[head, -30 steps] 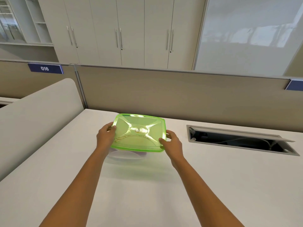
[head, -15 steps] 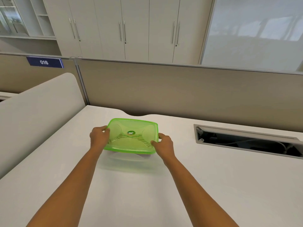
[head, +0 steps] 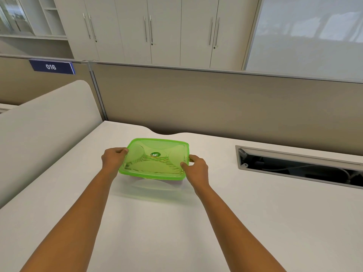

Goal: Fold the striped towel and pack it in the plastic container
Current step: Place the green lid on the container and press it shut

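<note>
2 hands, left hand (head: 113,157) and right hand (head: 196,166), grasp the green lid (head: 155,160).

You are standing in an office, at a cubicle workstation. Your white bench (head: 255,222) is fenced at the back by a tan partition panel (head: 216,103) and on the left by a curved pale divider (head: 45,122). A blue plate reading 016 (head: 51,66) numbers the neighbouring station. An open cable tray (head: 300,165) set into the bench shows wiring inside. Behind the partition stand tall white cabinets with slim metal handles (head: 149,30), open shelving (head: 49,18) and a frosted glass wall (head: 306,34).
</note>
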`<action>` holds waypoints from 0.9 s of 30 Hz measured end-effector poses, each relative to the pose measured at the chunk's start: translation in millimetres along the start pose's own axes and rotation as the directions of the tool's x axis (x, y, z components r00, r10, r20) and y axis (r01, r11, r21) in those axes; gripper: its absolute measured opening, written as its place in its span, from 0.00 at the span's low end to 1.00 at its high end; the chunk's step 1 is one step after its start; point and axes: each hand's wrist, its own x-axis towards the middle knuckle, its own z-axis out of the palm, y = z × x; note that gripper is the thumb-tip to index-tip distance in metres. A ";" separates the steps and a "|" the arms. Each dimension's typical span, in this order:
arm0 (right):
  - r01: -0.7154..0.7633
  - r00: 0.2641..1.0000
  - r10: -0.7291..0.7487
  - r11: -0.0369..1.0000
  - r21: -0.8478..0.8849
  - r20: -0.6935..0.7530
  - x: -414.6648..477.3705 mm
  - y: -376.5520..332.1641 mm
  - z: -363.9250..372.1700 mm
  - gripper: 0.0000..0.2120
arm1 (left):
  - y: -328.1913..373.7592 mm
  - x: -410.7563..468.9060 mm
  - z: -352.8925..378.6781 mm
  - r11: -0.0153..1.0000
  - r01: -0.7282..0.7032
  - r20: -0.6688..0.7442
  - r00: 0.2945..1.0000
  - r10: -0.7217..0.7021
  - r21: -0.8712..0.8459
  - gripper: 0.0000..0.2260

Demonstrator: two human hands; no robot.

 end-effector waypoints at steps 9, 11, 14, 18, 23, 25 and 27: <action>-0.056 0.996 0.062 0.992 0.114 -0.056 3.5 -0.2 1.4 0.17 | 1.8 4.3 3.8 0.999 0.032 -0.033 0.999 -0.033 -0.023 0.14; -0.083 0.993 0.094 0.986 0.146 -0.066 5.2 0.1 1.4 0.16 | 2.7 5.3 5.3 0.999 0.042 -0.044 0.998 -0.042 -0.017 0.15; -0.123 0.988 0.139 0.972 0.202 -0.068 7.4 0.0 2.4 0.15 | 3.8 7.7 6.6 0.998 0.067 -0.061 0.996 -0.067 -0.001 0.15; -0.143 0.984 0.165 0.959 0.245 -0.070 9.2 -1.0 4.7 0.14 | 3.5 13.1 5.8 0.994 0.111 -0.054 0.992 -0.111 -0.003 0.16; -0.155 0.980 0.182 0.949 0.273 -0.078 10.2 -0.3 6.4 0.14 | 4.7 18.5 5.0 0.982 0.180 -0.051 0.982 -0.183 -0.048 0.16; -0.162 0.979 0.190 0.947 0.278 -0.075 10.7 -0.3 7.2 0.14 | 4.5 19.7 5.2 0.978 0.201 -0.048 0.978 -0.204 -0.058 0.16; -0.179 0.977 0.205 0.941 0.287 -0.065 11.8 -0.3 7.4 0.14 | 4.0 21.8 5.9 0.972 0.226 -0.042 0.973 -0.229 -0.065 0.18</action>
